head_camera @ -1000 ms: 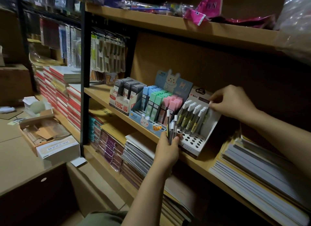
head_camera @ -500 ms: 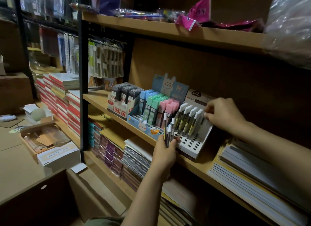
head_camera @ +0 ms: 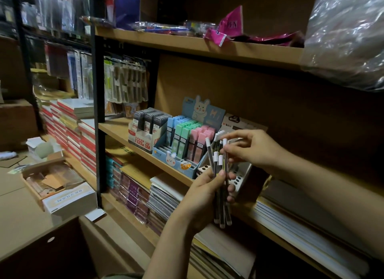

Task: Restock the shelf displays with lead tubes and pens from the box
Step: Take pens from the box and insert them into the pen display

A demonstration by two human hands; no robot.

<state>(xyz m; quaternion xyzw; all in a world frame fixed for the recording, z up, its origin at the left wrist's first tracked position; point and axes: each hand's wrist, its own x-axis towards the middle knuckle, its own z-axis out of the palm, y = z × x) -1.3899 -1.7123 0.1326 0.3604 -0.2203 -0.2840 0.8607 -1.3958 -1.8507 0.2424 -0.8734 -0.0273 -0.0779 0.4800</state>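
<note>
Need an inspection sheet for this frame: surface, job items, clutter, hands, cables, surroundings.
Surface: wooden middle shelf, carries the displays.
Job's things: bundle of white-capped pens; white perforated pen display; blue rabbit-print display of pastel lead tubes; grey lead tubes in a white box.
Clutter: open cardboard box on the counter.
Grippers: left hand grips the bundle; right hand pinches one pen's top.
Cables: nothing seen.
Surroundings: stacked notebooks below; crumpled plastic bag above.

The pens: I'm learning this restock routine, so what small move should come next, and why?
Probably draw one pen up out of the bunch and carry it to the white holed display. The left hand grips several pens upright in front of that display, the right hand pinches the capped top of one, and open holes show in the display's face.
</note>
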